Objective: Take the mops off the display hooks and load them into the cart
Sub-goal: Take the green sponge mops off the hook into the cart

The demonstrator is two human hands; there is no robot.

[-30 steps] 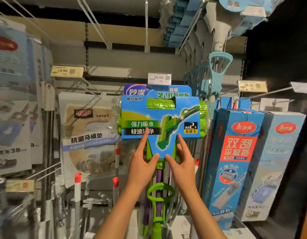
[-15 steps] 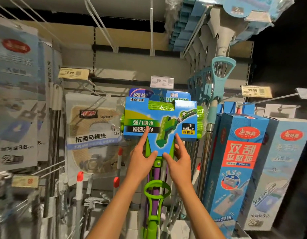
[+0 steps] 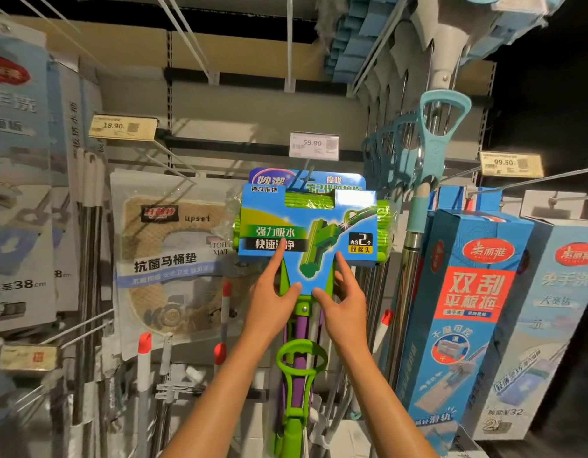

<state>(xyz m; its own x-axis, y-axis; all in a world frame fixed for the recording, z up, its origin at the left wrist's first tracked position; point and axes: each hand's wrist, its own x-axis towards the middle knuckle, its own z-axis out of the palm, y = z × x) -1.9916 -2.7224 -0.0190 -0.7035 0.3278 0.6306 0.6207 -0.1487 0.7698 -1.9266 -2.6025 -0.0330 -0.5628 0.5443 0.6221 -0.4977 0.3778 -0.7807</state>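
A green mop point(image 3: 297, 385) hangs at the middle of the display, its blue card point(image 3: 307, 226) covering the head, a second like card just behind it; the green and purple handle runs down between the two forearms, with a green ring partway down. The left hand point(image 3: 273, 299) holds the card's lower stem from the left, thumb on the bottom edge, forefinger stretched up over the print; the right hand point(image 3: 344, 300) holds it from the right, thumb at the bottom edge, fingers spread up along the stem's side; both clasp the card between thumb and fingers. A white price tag point(image 3: 314, 146) reading 59.90 sits just above the card; a yellow tag point(image 3: 122, 127) reading 18.90 is up to the left, above a packed toilet mat point(image 3: 173, 259). Teal mops point(image 3: 431, 153) hang to the right of the card; two tall blue boxes point(image 3: 468, 309) stand further right, below a tag reading 99.50. No cart is in view.
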